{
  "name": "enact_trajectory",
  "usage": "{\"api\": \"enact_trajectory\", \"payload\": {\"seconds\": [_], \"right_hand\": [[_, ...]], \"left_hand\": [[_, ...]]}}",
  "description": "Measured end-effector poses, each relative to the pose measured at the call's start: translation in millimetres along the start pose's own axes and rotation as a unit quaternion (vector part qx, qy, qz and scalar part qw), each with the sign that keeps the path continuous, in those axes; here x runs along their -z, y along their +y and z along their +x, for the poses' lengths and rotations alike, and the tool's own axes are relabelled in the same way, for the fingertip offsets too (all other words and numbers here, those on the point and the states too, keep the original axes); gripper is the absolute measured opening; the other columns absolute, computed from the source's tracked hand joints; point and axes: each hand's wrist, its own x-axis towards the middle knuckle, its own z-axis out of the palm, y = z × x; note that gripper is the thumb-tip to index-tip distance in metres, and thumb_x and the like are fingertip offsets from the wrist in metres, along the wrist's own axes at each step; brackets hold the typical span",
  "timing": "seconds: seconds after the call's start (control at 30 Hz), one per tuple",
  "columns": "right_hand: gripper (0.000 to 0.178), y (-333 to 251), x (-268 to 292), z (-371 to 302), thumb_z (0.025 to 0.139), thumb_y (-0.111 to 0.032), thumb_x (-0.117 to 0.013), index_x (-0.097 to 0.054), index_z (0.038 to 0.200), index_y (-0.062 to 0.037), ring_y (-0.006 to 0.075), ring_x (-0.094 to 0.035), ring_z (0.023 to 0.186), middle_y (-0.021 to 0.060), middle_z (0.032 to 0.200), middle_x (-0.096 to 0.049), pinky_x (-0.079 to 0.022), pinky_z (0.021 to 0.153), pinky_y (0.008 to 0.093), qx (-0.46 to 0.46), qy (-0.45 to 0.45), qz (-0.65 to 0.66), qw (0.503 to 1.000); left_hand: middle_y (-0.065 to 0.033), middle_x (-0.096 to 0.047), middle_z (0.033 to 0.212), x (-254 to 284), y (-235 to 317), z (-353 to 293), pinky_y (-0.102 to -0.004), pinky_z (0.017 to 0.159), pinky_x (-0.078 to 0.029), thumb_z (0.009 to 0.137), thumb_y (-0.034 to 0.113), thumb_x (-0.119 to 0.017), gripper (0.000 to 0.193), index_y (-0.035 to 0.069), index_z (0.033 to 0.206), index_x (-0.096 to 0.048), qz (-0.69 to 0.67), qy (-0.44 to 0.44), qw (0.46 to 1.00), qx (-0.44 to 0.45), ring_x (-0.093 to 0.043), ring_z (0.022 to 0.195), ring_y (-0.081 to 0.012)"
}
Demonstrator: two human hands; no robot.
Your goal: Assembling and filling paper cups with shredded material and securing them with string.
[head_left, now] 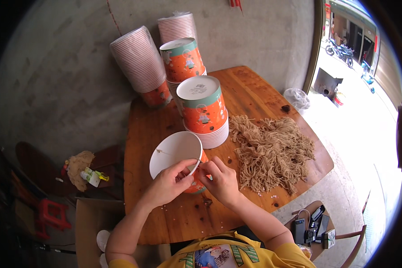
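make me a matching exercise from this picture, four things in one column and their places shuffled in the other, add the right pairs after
Things
1. open paper tub
2. heap of tan strands
3. red stool
4. dark motorbike

Places
A. left of the wooden table
B. outdoors, at the upper right of the view
C. against the left hand, with the right hand at its rim
D. on the right part of the tabletop

Right pairs: 1-C, 2-D, 3-A, 4-B

Daylight glares at right — the left is dim.
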Motion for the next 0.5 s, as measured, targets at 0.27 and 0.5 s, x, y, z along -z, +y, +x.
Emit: {"api": "enact_trajectory", "payload": {"seconds": [0.27,0.5], "right_hand": [[0.018,12.0,6.9,-20.3,0.076,-0.001,-0.072,-0.058,0.088,-0.0045,0.0231,-0.064,0.065,0.0073,0.079,-0.057,-0.054,0.056,0.0327,-0.042,-0.017,0.002,0.999],[0.016,23.3,20.7,-21.6,0.08,-0.003,-0.071,-0.063,0.094,-0.0048,0.0229,-0.064,0.067,0.0073,0.08,-0.06,-0.053,0.059,0.0314,-0.095,-0.07,0.081,0.99]], "left_hand": [[-0.0101,-0.067,0.089,-18.7,-24.2,34.0,-0.0329,0.075,-0.051,0.094,0.014,-0.056,0.021,0.0,0.109,-0.058,0.008,-0.023,1.0,0.007,-0.064,0.081,-0.018],[-0.0144,-0.065,0.087,-28.0,-8.7,34.6,-0.0386,0.07,-0.05,0.093,0.011,-0.054,0.01,0.002,0.095,-0.05,0.217,0.026,0.975,-0.047,-0.066,0.08,-0.0282]]}}
